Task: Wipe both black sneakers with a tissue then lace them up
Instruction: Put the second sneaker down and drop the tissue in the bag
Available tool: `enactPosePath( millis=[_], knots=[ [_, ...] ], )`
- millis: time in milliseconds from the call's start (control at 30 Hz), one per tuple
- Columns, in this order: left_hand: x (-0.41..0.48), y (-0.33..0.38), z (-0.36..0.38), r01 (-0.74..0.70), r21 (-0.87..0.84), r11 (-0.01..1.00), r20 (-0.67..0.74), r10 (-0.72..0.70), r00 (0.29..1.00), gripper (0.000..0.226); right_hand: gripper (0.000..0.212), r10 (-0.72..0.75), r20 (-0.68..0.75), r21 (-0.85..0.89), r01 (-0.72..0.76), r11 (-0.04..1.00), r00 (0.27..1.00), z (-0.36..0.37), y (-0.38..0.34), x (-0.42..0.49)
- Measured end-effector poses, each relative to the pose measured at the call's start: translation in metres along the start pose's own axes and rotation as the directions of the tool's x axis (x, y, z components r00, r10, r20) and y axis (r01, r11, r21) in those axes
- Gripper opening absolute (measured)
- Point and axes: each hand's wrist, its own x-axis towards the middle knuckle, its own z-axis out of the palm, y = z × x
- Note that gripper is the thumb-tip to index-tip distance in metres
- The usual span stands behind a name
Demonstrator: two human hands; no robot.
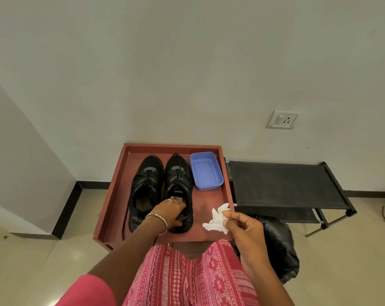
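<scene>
head | left hand [171, 214] outstretched, grips right-side sneaker [178, 180] heel | right hand [242, 228] raised, pinches tissue [217, 219]

A shallow red-brown wooden tray [118, 195] with raised edges holds two black lace-up fabric sneakers side by side, toes towards the wall, and a pale blue rectangular plastic tub [206, 171] just beside the right sneaker [179, 173]. The left hand [171, 212], with a thin bangle at the wrist, grips that sneaker's heel collar, fingers inside the opening. The left sneaker [146, 184] lies untouched, its lace trailing over the tray. The right hand [242, 226] pinches a crumpled white tissue [217, 219] above the tray's near right corner.
</scene>
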Motion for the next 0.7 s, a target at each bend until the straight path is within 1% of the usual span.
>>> enactPosePath(
  millis=[67,100,167,200,267,300,333,367,433,467,500,600,700],
  knots=[
    [-0.001,0.001,-0.004,0.019,-0.037,0.999,-0.026,-0.020,0.999,0.054,0.026,0.031,0.011,0.045,-0.032,0.998,0.999,-0.003,0.000,-0.002],
    [-0.003,0.003,-0.006,0.043,-0.090,0.995,-0.050,-0.047,0.998,0.053,0.027,0.051,0.014,0.080,-0.052,0.995,0.999,-0.004,-0.003,-0.003],
    [-0.007,0.011,-0.014,0.084,-0.273,0.958,-0.132,-0.124,0.983,0.053,0.029,0.082,0.019,0.156,-0.084,0.984,0.996,-0.007,-0.008,-0.002],
    [-0.008,0.018,-0.018,0.081,-0.373,0.924,-0.192,-0.162,0.968,0.051,0.030,0.091,0.022,0.189,-0.093,0.977,0.996,-0.008,-0.010,-0.001],
    [-0.009,0.044,-0.028,0.031,-0.570,0.821,-0.295,-0.240,0.925,0.038,0.029,0.095,0.011,0.230,-0.095,0.969,0.995,-0.013,-0.014,0.000],
    [-0.009,0.060,-0.033,-0.003,-0.678,0.735,-0.306,-0.279,0.910,0.030,0.028,0.091,-0.006,0.231,-0.088,0.969,0.996,-0.016,-0.015,0.001],
    [-0.009,0.079,-0.036,-0.031,-0.784,0.620,-0.277,-0.305,0.911,0.024,0.026,0.087,-0.030,0.227,-0.078,0.971,0.996,-0.019,-0.014,0.002],
    [-0.008,0.098,-0.038,-0.050,-0.875,0.482,-0.219,-0.303,0.928,0.019,0.025,0.086,-0.057,0.229,-0.071,0.971,0.995,-0.023,-0.013,0.003],
    [-0.004,0.136,-0.037,-0.040,-0.979,0.202,-0.085,-0.218,0.972,0.011,0.022,0.089,-0.115,0.250,-0.058,0.966,0.989,-0.036,-0.007,0.007],
    [0.000,0.153,-0.034,-0.012,-0.994,0.109,-0.029,-0.162,0.986,0.007,0.019,0.089,-0.157,0.247,-0.048,0.968,0.984,-0.045,-0.003,0.010],
    [0.006,0.168,-0.030,0.017,-0.998,0.064,0.009,-0.126,0.992,0.008,0.016,0.088,-0.215,0.233,-0.037,0.972,0.973,-0.055,0.002,0.013],
    [0.031,0.198,-0.011,0.084,-0.996,0.037,0.080,-0.116,0.990,0.011,0.014,0.109,-0.389,0.163,-0.048,0.985,0.915,-0.088,0.016,0.025],
    [0.050,0.215,0.008,0.140,-0.987,0.074,0.126,-0.165,0.978,0.013,0.017,0.204,-0.509,0.144,-0.151,0.978,0.836,-0.110,0.037,0.042]
  ],
)
